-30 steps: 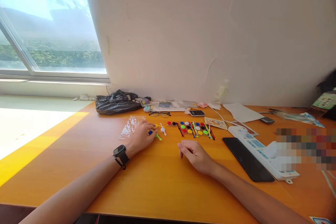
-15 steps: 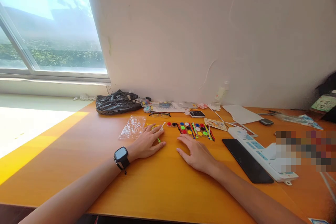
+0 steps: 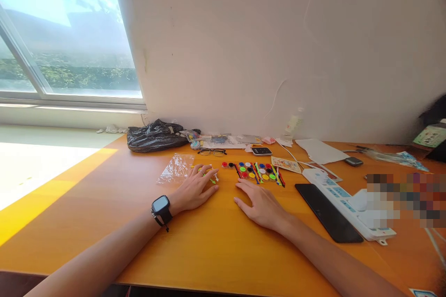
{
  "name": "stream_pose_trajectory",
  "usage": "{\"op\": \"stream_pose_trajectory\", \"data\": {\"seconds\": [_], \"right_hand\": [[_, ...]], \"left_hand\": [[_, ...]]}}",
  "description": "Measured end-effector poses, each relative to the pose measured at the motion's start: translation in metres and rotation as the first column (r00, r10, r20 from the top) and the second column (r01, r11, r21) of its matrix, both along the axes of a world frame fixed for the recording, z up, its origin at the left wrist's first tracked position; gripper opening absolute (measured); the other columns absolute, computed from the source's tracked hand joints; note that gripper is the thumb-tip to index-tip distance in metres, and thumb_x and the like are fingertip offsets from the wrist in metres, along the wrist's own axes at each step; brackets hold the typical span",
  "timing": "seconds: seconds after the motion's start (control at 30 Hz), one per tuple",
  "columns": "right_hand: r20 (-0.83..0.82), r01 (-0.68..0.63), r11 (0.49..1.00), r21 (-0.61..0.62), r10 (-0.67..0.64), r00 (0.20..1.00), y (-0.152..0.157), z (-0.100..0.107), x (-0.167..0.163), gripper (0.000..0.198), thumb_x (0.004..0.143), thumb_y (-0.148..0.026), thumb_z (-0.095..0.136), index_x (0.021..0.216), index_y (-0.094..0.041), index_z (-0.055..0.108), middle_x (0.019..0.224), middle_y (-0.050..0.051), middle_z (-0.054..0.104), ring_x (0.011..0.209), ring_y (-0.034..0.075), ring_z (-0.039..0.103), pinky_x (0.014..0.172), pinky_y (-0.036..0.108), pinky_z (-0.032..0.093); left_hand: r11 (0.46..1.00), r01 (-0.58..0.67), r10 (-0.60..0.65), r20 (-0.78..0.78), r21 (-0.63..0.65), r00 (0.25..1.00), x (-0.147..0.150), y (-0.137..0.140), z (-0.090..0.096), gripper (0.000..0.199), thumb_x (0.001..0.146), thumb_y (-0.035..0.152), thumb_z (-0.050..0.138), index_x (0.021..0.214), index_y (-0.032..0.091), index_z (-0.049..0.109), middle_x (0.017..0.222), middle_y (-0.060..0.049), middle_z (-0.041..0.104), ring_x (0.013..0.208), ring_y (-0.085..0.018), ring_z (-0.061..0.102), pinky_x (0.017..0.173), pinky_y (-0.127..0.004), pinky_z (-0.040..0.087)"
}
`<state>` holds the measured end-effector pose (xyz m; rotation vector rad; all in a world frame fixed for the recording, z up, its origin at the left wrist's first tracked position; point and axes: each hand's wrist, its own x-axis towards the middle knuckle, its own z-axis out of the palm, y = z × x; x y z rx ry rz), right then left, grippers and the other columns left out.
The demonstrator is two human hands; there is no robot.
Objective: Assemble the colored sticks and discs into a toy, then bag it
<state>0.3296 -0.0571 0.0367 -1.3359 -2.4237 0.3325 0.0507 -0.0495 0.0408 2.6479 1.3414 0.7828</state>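
My left hand (image 3: 195,189), with a watch on the wrist, lies low over the table, palm down and fingers apart. Under and between its fingertips show small arrow-shaped plastic pieces: a white one (image 3: 216,177), a light green one (image 3: 203,182) and bits of yellow, partly hidden by the fingers. My right hand (image 3: 260,203) rests palm down on the table, fingers loosely apart and holding nothing. Just beyond its fingertips lie several round coloured discs (image 3: 243,169) in rows, with thin coloured plastic sticks (image 3: 257,173) between them.
A clear plastic bag (image 3: 172,169) lies left of my left hand. Behind are a black plastic bag (image 3: 155,135), eyeglasses (image 3: 212,151) and a small black device (image 3: 261,151). To the right sit a printed card (image 3: 285,164), a black phone (image 3: 327,213) and a white power strip (image 3: 343,199).
The fingers of my left hand have shifted slightly; the light green piece has moved left and away from me, and the white piece is now turned and closer. My right hand stays nearly still.
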Motion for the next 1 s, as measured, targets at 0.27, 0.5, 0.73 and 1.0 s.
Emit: {"op": "stream_pose_trajectory", "data": {"seconds": [0.27, 0.5, 0.73, 1.0], "right_hand": [[0.009, 0.036, 0.999, 0.010, -0.036, 0.999, -0.002, 0.001, -0.001, 0.055, 0.100, -0.047, 0.057, 0.144, -0.015, 0.064, 0.156, 0.018, 0.054, 0.141, 0.036, 0.055, 0.120, 0.052, 0.042], [0.021, 0.054, 0.998, 0.014, -0.054, 0.998, -0.005, 0.004, -0.002, 0.054, 0.100, -0.046, 0.055, 0.143, -0.015, 0.064, 0.154, 0.017, 0.057, 0.140, 0.035, 0.057, 0.119, 0.050, 0.043], [0.016, 0.030, 0.997, 0.076, -0.031, 0.999, -0.009, 0.009, -0.002, 0.039, 0.100, -0.039, 0.056, 0.130, -0.017, 0.068, 0.136, 0.015, 0.071, 0.120, 0.033, 0.069, 0.101, 0.044, 0.052], [-0.025, 0.016, 0.992, 0.122, -0.013, 1.000, -0.012, 0.016, -0.006, 0.015, 0.100, -0.030, 0.058, 0.094, -0.020, 0.068, 0.094, 0.006, 0.072, 0.084, 0.022, 0.068, 0.075, 0.033, 0.047]], "left_hand": [[0.998, 0.032, -0.035, 0.053, 0.054, 0.998, -0.002, 0.005, -0.008, 0.039, 0.109, 0.043, 0.041, 0.140, 0.030, 0.060, 0.140, -0.011, 0.058, 0.137, -0.033, 0.043, 0.121, -0.057, 0.032], [0.949, -0.275, 0.277, 0.009, 0.156, 0.961, 0.006, 0.000, -0.004, 0.040, 0.109, 0.047, 0.041, 0.140, 0.029, 0.058, 0.147, -0.009, 0.057, 0.139, -0.036, 0.039, 0.115, -0.060, 0.032], [0.920, -0.329, 0.352, -0.081, 0.213, 0.933, 0.005, -0.002, 0.006, 0.039, 0.109, 0.042, 0.040, 0.140, 0.024, 0.057, 0.151, -0.013, 0.052, 0.142, -0.040, 0.036, 0.112, -0.062, 0.034], [0.989, -0.121, 0.136, -0.202, 0.086, 0.970, 0.025, 0.041, 0.038, 0.029, 0.104, 0.035, 0.048, 0.118, 0.024, 0.071, 0.133, -0.011, 0.067, 0.123, -0.031, 0.055, 0.103, -0.045, 0.045]]}}
